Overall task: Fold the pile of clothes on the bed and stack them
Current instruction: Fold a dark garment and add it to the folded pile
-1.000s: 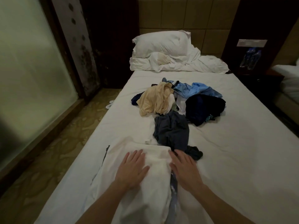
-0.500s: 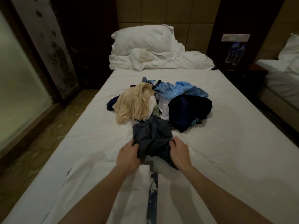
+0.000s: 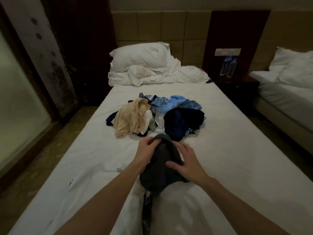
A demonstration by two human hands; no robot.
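A dark grey garment (image 3: pixel 160 173) is lifted off the bed in front of me. My left hand (image 3: pixel 145 152) grips its top edge. My right hand (image 3: pixel 185 161) lies against its right side with fingers spread and the thumb on the cloth. Behind it the pile of clothes (image 3: pixel 157 116) lies on the white bed (image 3: pixel 237 158): a beige piece on the left, light blue at the back, navy on the right. A folded white garment (image 3: pixel 169 214) with a dark printed strip lies on the bed below my arms.
A white pillow (image 3: pixel 140 56) and a crumpled duvet lie at the head of the bed. A dark nightstand (image 3: pixel 237 89) with water bottles stands to the right, a second bed (image 3: pixel 288 99) beyond it. Patterned floor and a glass panel run along the left.
My hands left the folded white garment, reached forward to the dark grey garment and pulled it off the pile toward me. My view has risen toward the headboard.
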